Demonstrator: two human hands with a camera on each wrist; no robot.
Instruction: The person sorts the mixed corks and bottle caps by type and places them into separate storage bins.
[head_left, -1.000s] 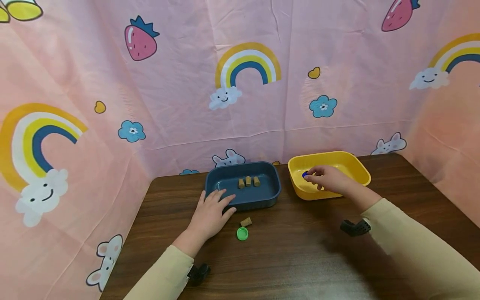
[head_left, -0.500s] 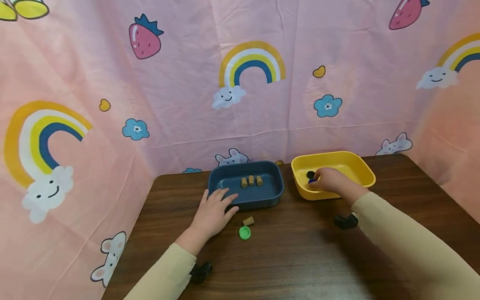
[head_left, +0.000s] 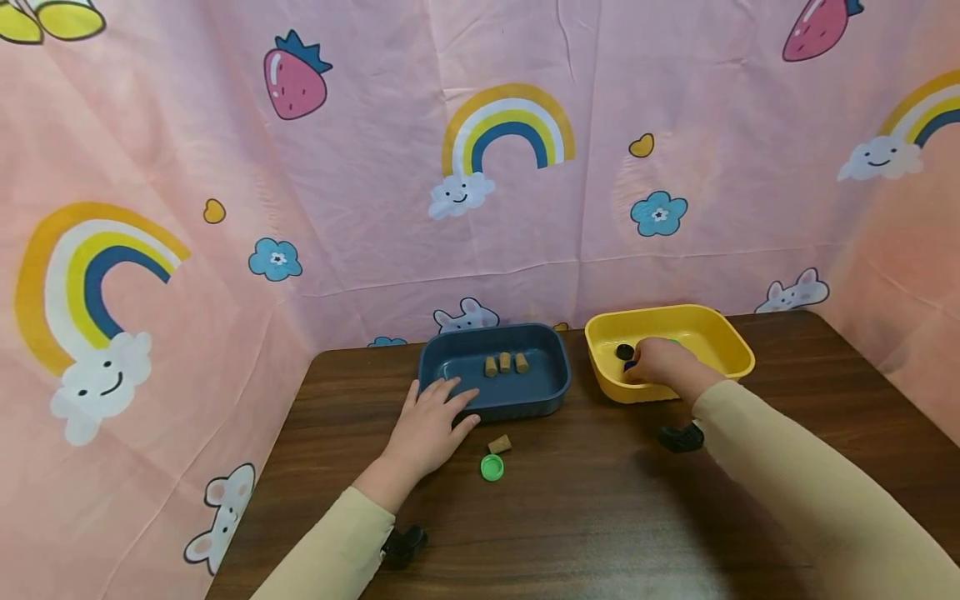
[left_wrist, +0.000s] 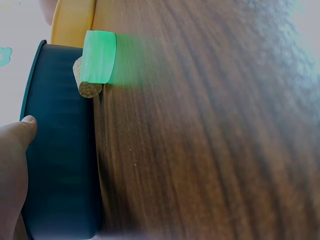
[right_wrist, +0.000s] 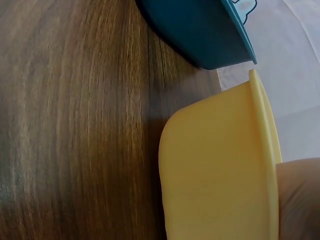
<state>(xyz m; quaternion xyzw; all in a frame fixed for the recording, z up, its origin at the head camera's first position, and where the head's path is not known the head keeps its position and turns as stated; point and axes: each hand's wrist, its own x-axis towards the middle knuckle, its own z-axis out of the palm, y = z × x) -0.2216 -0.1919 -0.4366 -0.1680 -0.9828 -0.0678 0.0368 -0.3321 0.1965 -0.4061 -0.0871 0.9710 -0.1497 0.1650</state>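
Note:
In the head view my left hand [head_left: 420, 429] rests with spread fingers over the near left rim of the dark blue tray [head_left: 525, 407]. Three corks [head_left: 506, 362] stand inside that tray. In front of it, a cork [head_left: 499, 444] lies on the table beside a green bottle cap [head_left: 492, 467]. My right hand [head_left: 667, 363] reaches down into the yellow tray [head_left: 720, 333], its fingertips around a small blue cap [head_left: 629, 366], mostly hidden. Next to it lies a black cap [head_left: 625, 352]. Something green [head_left: 676, 341] shows behind the right hand.
Both trays stand at the back of the dark wooden table [head_left: 570, 517], with a narrow gap between them. A pink printed cloth [head_left: 510, 250] hangs behind and on both sides. In the right wrist view the yellow tray's wall [right_wrist: 215, 165] hides the fingers.
My right hand has lowered into the yellow tray with the blue cap, and the black cap has come into view. The left hand stays in place; the head view has shifted slightly.

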